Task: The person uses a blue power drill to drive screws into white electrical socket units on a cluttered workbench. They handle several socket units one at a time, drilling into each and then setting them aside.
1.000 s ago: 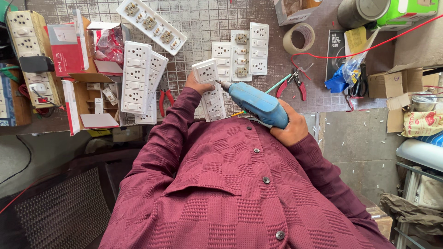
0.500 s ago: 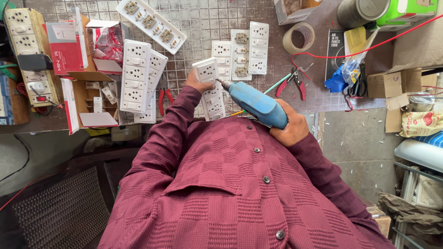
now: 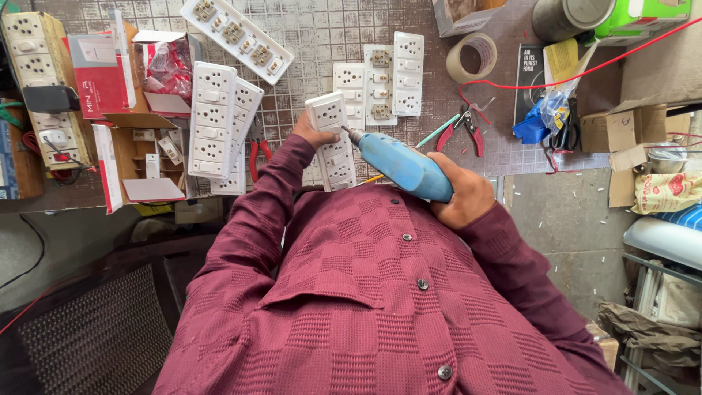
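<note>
A white switch board (image 3: 333,143) is gripped upright by the left hand (image 3: 313,132), steadied for the tool. A blue electric screwdriver (image 3: 398,164) is clasped by the right hand (image 3: 462,196), its tip set against the board.

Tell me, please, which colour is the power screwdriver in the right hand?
Light blue. The power screwdriver, gripped by the right hand, shows clearly in the head view.

White switchboard (image 3: 333,143), blue screwdriver (image 3: 401,165) against it

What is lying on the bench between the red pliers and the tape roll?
In the head view, a loop of red wire lies between the red pliers and the tape roll. Otherwise only bare bench shows there.
</note>
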